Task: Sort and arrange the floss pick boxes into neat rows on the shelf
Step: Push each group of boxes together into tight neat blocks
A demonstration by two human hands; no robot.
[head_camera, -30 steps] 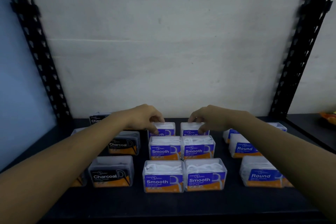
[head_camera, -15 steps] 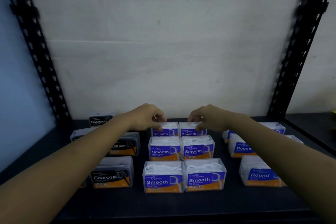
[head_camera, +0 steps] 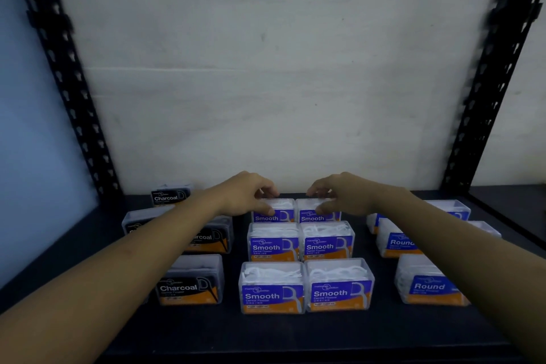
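Observation:
Clear floss pick boxes stand on a dark shelf (head_camera: 295, 334). In the middle, purple Smooth boxes form two columns, three deep. My left hand (head_camera: 248, 193) grips the back left Smooth box (head_camera: 276, 213), thumb on its front and fingers curled over its top. My right hand (head_camera: 342, 196) grips the back right Smooth box (head_camera: 310, 214) the same way. The two back boxes sit side by side, touching. Black Charcoal boxes (head_camera: 189, 287) lie at the left under my left forearm. Blue Round boxes (head_camera: 430, 287) lie at the right, partly hidden by my right forearm.
A white wall (head_camera: 280, 83) closes the back of the shelf. Black perforated uprights (head_camera: 59, 68) (head_camera: 490, 68) flank it. One Charcoal box (head_camera: 170, 196) stands alone at the back left. A bare strip of shelf runs along the front edge.
The two back Smooth boxes, apart a second ago, have been pushed together and now touch. Both hands stay on them and have shifted slightly inward.

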